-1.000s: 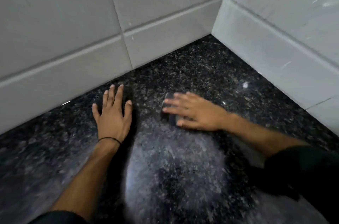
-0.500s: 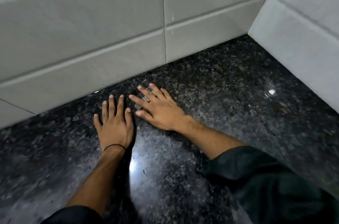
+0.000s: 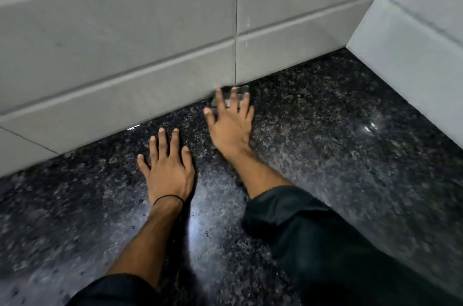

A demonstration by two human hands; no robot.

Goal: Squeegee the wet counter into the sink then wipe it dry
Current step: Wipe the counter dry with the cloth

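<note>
The black speckled granite counter (image 3: 325, 145) fills the lower part of the head view, glossy, with a few droplets near my left wrist. My left hand (image 3: 167, 170) lies flat on it, fingers apart, holding nothing. My right hand (image 3: 231, 128) reaches further back and presses a small dark cloth (image 3: 242, 91) onto the counter right where it meets the back wall. Only the cloth's far edge shows past my blurred fingertips. No sink or squeegee is in view.
Grey tiled back wall (image 3: 125, 55) runs along the counter's far edge. A second tiled wall (image 3: 413, 37) closes the right side, forming a corner at the upper right. My dark sleeves cover the lower right and bottom edge.
My right hand has slid the cloth from the counter's middle toward the back wall, now touching its base. The left hand stayed flat in place. The view shifted left.
</note>
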